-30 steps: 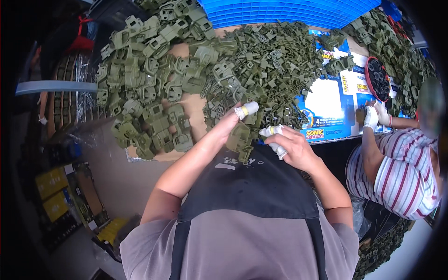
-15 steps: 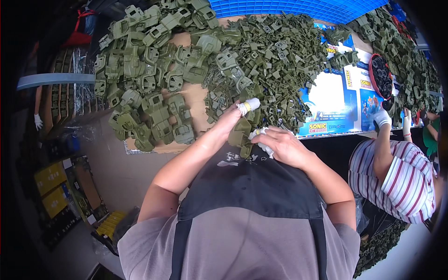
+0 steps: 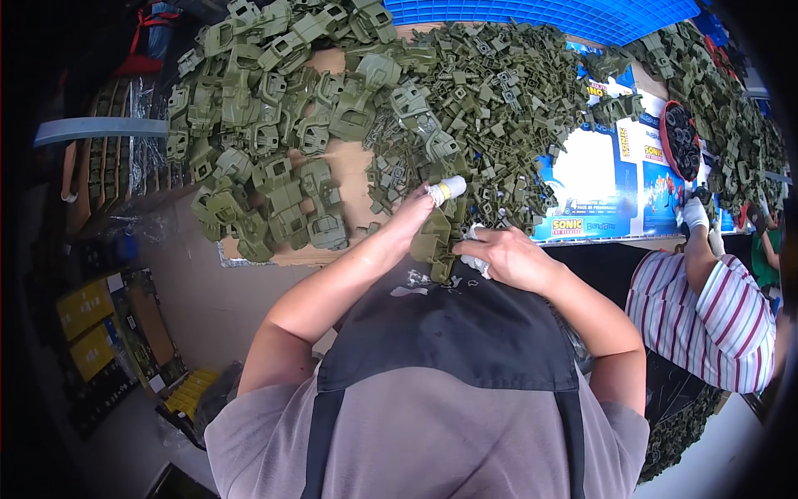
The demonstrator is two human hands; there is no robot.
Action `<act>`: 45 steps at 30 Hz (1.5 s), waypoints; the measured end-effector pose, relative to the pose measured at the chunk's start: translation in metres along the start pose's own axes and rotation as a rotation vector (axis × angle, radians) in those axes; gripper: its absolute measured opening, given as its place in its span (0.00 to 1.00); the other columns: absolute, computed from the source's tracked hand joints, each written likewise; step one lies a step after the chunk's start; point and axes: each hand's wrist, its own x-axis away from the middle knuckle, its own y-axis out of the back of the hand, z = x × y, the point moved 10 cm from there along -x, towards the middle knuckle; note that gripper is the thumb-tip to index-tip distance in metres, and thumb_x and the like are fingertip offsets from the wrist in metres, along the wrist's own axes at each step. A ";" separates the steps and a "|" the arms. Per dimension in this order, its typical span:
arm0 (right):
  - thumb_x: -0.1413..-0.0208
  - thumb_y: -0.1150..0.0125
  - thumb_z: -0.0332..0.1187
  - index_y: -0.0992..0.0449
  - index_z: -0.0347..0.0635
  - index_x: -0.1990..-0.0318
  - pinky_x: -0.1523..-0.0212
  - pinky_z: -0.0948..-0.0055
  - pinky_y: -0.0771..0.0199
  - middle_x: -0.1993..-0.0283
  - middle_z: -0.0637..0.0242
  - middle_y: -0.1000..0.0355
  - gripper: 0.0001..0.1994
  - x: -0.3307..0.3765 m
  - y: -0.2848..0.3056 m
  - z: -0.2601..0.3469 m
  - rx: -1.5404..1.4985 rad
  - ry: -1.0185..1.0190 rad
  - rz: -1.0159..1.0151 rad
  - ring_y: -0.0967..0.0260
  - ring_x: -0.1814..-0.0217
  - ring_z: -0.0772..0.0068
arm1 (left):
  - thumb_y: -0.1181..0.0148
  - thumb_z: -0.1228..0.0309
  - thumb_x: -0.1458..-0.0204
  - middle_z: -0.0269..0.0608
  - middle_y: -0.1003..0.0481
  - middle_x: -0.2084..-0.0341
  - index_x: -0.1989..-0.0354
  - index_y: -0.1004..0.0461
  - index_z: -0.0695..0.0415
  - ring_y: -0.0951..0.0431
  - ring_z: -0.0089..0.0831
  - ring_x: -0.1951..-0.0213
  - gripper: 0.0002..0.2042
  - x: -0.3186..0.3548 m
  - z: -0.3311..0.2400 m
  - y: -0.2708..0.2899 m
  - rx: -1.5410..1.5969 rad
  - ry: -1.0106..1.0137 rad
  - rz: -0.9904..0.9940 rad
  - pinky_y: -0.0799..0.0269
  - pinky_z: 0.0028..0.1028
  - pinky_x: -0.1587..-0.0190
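Note:
My left hand (image 3: 407, 219) is closed on the upper left of an olive-green moulded plastic part (image 3: 432, 246), tilted over my lap at the table's front edge. White and yellowish tape wraps a finger of that hand. At the part's right side my right hand (image 3: 511, 256) is closed, its fingers curled, with white wrapping (image 3: 475, 259) on some of them. Whatever lies between its fingertips is hidden. Just beyond both hands is a heap of small green plastic pieces (image 3: 499, 100).
Larger green toy-vehicle shells (image 3: 291, 108) are piled at the left. A blue crate (image 3: 540, 17) stands at the back. To the right are printed cardboard (image 3: 586, 187) and a red-rimmed basket (image 3: 681, 140) of dark parts. A co-worker in a striped shirt (image 3: 706, 320) works there. White scraps (image 3: 411, 287) lie on my dark apron (image 3: 449, 341).
My right hand has shifted slightly right, and more of the green part shows between my hands. My left hand still holds it. The co-worker's gloved hand has moved right.

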 end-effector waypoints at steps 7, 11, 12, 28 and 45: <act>0.63 0.48 0.20 0.28 0.42 0.61 0.69 0.60 0.28 0.72 0.58 0.32 0.17 -0.009 -0.019 -0.003 -0.053 0.126 0.085 0.29 0.69 0.54 | 0.53 0.69 0.44 0.36 0.26 0.60 0.52 0.30 0.58 0.26 0.23 0.58 0.14 0.024 0.008 0.004 0.018 0.032 -0.056 0.29 0.24 0.55; 0.65 0.48 0.19 0.29 0.42 0.61 0.66 0.58 0.28 0.69 0.58 0.31 0.18 -0.011 -0.036 0.001 -0.081 0.164 0.132 0.30 0.66 0.53 | 0.61 0.64 0.40 0.42 0.26 0.61 0.46 0.39 0.58 0.23 0.29 0.61 0.17 0.028 0.016 0.012 -0.005 -0.007 -0.061 0.23 0.28 0.62; 0.65 0.48 0.19 0.29 0.42 0.60 0.65 0.58 0.28 0.69 0.58 0.31 0.18 -0.013 -0.036 0.001 -0.083 0.162 0.142 0.30 0.66 0.53 | 0.62 0.64 0.40 0.43 0.27 0.59 0.45 0.40 0.58 0.24 0.30 0.60 0.17 0.036 0.012 0.013 -0.004 -0.001 -0.140 0.23 0.28 0.62; 0.52 0.42 0.35 0.48 0.46 0.37 0.42 0.62 0.41 0.41 0.44 0.42 0.33 -0.076 0.010 -0.114 -0.373 -0.391 -0.572 0.44 0.39 0.48 | 0.57 0.62 0.41 0.50 0.32 0.53 0.41 0.50 0.51 0.27 0.42 0.54 0.21 0.039 -0.070 0.122 0.146 -0.572 -0.271 0.27 0.40 0.54; 0.46 0.47 0.32 0.56 0.45 0.34 0.41 0.73 0.45 0.32 0.60 0.55 0.34 -0.039 0.009 -0.056 -0.887 -0.083 -0.557 0.46 0.38 0.70 | 0.41 0.76 0.52 0.40 0.32 0.54 0.42 0.48 0.53 0.29 0.28 0.56 0.29 0.032 -0.070 0.070 0.278 -0.630 -0.279 0.32 0.26 0.54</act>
